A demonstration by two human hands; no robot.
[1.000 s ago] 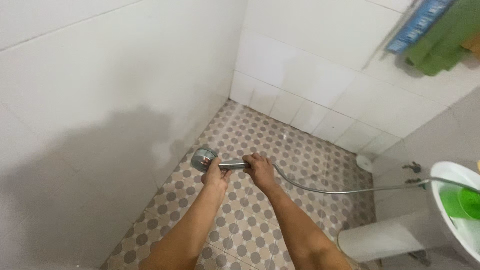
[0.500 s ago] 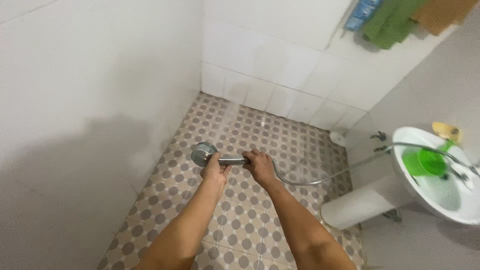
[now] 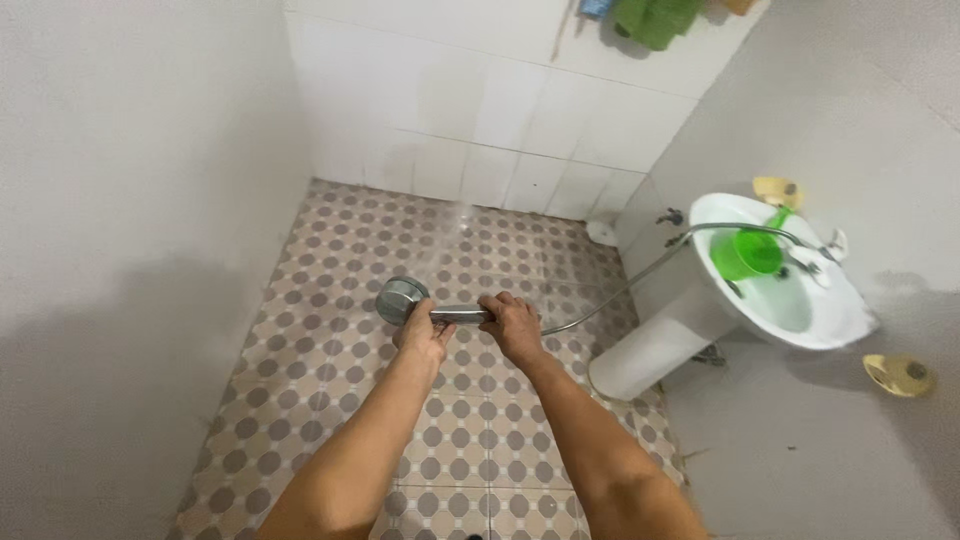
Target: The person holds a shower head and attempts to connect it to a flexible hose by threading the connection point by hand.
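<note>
With both hands on its handle, chrome shower head (image 3: pixel 402 299) sprays far over tiled floor (image 3: pixel 330 380). Left hand (image 3: pixel 425 333) fingers and right hand (image 3: pixel 512 325) fingers closed around handle. Hose (image 3: pixel 640 280) runs right to sink (image 3: pixel 800 300).

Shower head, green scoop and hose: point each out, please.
shower head (image 3: pixel 401 299), head view, on its round metal face.
green scoop (image 3: pixel 745 254), head view, on its cup wall.
hose (image 3: pixel 610 296), head view, mid-length.

green dipper (image 3: pixel 745 255), octagon-patterned brown floor (image 3: pixel 320 350)

White sink (image 3: pixel 850 318) holds green dipper (image 3: pixel 745 254); towels, perhaps, hang above (image 3: pixel 655 18).
</note>
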